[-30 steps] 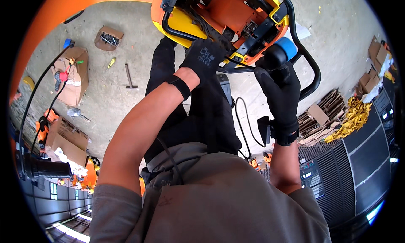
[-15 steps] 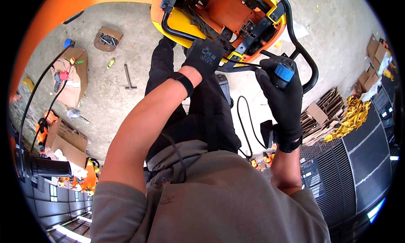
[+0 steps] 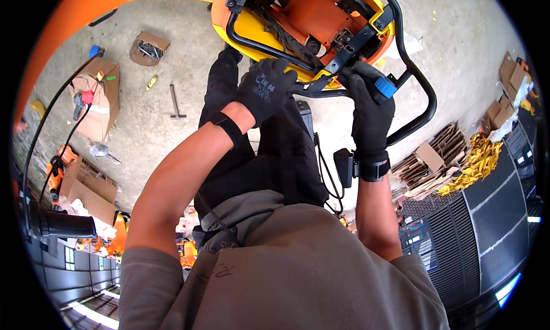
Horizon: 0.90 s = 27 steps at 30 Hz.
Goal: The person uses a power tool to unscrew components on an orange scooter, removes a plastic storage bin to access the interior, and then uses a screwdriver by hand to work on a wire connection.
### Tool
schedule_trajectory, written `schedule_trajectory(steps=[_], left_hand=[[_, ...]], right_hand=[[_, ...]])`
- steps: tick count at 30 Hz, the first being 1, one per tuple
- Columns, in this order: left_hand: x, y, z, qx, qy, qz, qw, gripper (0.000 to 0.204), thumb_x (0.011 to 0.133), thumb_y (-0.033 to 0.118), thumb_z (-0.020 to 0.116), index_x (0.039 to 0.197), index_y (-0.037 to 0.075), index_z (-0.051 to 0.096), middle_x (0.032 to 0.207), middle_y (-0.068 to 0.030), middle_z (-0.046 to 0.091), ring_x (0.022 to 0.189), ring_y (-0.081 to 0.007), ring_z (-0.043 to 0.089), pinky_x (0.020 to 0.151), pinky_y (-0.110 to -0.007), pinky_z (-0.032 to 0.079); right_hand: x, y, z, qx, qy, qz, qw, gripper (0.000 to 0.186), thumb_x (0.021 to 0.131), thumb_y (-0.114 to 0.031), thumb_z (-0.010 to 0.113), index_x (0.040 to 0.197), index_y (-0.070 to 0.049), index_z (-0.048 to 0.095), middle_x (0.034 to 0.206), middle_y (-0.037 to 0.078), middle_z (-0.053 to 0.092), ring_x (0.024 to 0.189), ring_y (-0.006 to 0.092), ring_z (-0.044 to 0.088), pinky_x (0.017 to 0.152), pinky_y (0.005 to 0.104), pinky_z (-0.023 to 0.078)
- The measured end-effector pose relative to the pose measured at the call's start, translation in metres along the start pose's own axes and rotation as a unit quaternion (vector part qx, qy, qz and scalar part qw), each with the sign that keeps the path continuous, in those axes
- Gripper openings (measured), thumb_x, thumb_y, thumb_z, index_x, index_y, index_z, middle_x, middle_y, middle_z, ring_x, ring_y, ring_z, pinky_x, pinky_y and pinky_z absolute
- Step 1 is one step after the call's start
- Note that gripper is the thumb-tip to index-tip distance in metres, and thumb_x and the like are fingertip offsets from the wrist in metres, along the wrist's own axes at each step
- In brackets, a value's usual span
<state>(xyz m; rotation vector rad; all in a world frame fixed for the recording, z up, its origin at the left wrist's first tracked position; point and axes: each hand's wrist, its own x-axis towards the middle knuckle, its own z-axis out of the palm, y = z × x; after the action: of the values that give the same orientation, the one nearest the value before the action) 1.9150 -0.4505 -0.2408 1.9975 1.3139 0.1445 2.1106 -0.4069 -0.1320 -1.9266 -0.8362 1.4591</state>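
My left hand (image 3: 266,90), in a black glove, is closed at the near edge of a yellow and orange vehicle body (image 3: 268,40). Its fingertips meet a thin black cable (image 3: 314,93) there; the glove hides part of the grip. My right hand (image 3: 371,115), also gloved, is closed around a black fitting with a ribbed blue cap (image 3: 385,87), just beside the body's near right corner. Inside the open body are an orange panel (image 3: 309,20) and a black metal bracket (image 3: 350,50). A black tubular bar (image 3: 425,95) curves around the right side.
On the concrete floor at left lie a hammer (image 3: 176,103), a yellow-green tool (image 3: 152,82) and an open carton of metal parts (image 3: 150,48). A larger cardboard box (image 3: 100,101) stands farther left. Stacked cardboard (image 3: 429,158) and yellow pieces (image 3: 475,164) lie at right.
My right hand has shifted left and turned, bringing the blue-capped fitting closer to the body's corner. My left hand has moved slightly left and down. The view has shifted a little.
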Motion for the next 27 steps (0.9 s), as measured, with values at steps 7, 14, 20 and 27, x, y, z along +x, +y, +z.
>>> schedule_trajectory(steps=[7, 14, 20, 27], left_hand=[[0.029, 0.020, -0.011, 0.038, -0.068, -0.034, 0.996, 0.017, 0.084, 0.015, 0.062, 0.100, 0.008, 0.062, 0.099, -0.0129, 0.062, 0.090, -0.0287, 0.065, 0.077, -0.043, 0.052], [0.018, 0.024, 0.027, 0.121, -0.030, -0.010, 0.992, 0.015, 0.085, 0.016, 0.060, 0.099, 0.011, 0.063, 0.093, -0.0081, 0.064, 0.093, -0.0251, 0.064, 0.086, -0.041, 0.047], [0.025, 0.015, 0.030, 0.068, -0.070, -0.098, 0.990, 0.012, 0.086, 0.018, 0.059, 0.093, 0.012, 0.066, 0.095, -0.0071, 0.069, 0.098, -0.0255, 0.064, 0.094, -0.042, 0.043], [0.016, 0.000, 0.018, -0.042, -0.031, -0.042, 0.998, 0.024, 0.082, 0.017, 0.066, 0.105, 0.010, 0.066, 0.102, -0.0086, 0.068, 0.101, -0.0282, 0.063, 0.096, -0.043, 0.044]], right_hand=[[-0.016, -0.053, -0.008, 0.033, -0.035, 0.012, 0.999, 0.040, 0.092, 0.002, 0.061, 0.131, 0.003, 0.051, 0.102, 0.015, 0.068, 0.093, 0.0201, 0.069, 0.084, 0.0326, 0.058], [-0.028, -0.064, -0.008, -0.129, -0.081, -0.026, 0.988, 0.061, 0.083, 0.005, 0.069, 0.138, -0.006, 0.047, 0.095, 0.006, 0.064, 0.077, 0.0080, 0.059, 0.070, 0.0238, 0.051], [-0.034, -0.063, -0.014, -0.307, -0.092, -0.017, 0.947, 0.032, 0.082, -0.001, 0.074, 0.111, -0.004, 0.060, 0.087, 0.005, 0.064, 0.077, 0.0106, 0.062, 0.069, 0.0259, 0.051], [-0.031, -0.042, -0.014, -0.393, -0.081, -0.061, 0.914, 0.023, 0.079, -0.004, 0.072, 0.097, -0.005, 0.058, 0.081, 0.010, 0.061, 0.074, 0.0274, 0.063, 0.068, 0.0362, 0.050]])
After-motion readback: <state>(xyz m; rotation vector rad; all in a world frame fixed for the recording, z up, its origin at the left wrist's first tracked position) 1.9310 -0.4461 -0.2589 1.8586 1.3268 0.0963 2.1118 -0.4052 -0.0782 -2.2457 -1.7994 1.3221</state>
